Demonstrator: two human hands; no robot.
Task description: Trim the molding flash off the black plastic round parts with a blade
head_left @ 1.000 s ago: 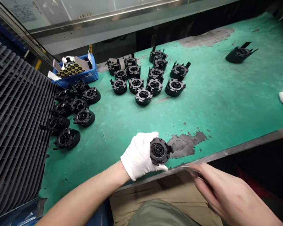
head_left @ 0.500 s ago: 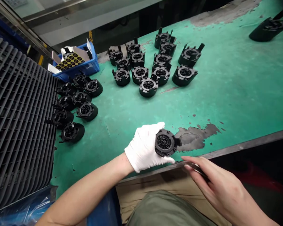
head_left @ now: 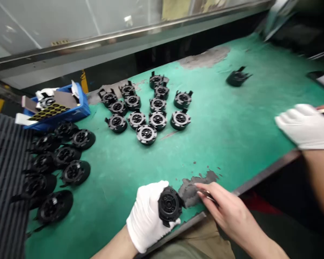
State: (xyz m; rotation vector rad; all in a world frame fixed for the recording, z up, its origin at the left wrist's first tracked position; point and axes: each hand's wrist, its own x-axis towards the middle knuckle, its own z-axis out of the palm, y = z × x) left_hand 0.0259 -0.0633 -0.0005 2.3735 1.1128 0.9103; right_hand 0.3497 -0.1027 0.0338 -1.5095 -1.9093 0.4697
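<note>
My left hand (head_left: 148, 216), in a white glove, is closed around a round black plastic housing (head_left: 169, 205) with ribs and tabs on its upward face. It holds the part above the front edge of the bench. Bare and a little to the right, my right hand (head_left: 226, 208) pinches a thin dark tool (head_left: 208, 195), perhaps tweezers; its tip is hard to make out. The tool and the housing are apart. Under both hands lies a worn grey patch (head_left: 191, 190) of the green bench top.
Several similar housings (head_left: 146, 133) stand mid-bench, and more (head_left: 75, 172) at the left beside grey ribbed trays (head_left: 5, 180). A blue bin (head_left: 82, 106) holds a sheet of round stickers (head_left: 50, 111). One lone housing (head_left: 237, 77) sits far right. A co-worker's gloved hand (head_left: 307, 126) rests at right.
The view has swung right and up, bringing the co-worker's hands into sight. My left hand still holds the housing, and my right hand still pinches the tool close to it.
</note>
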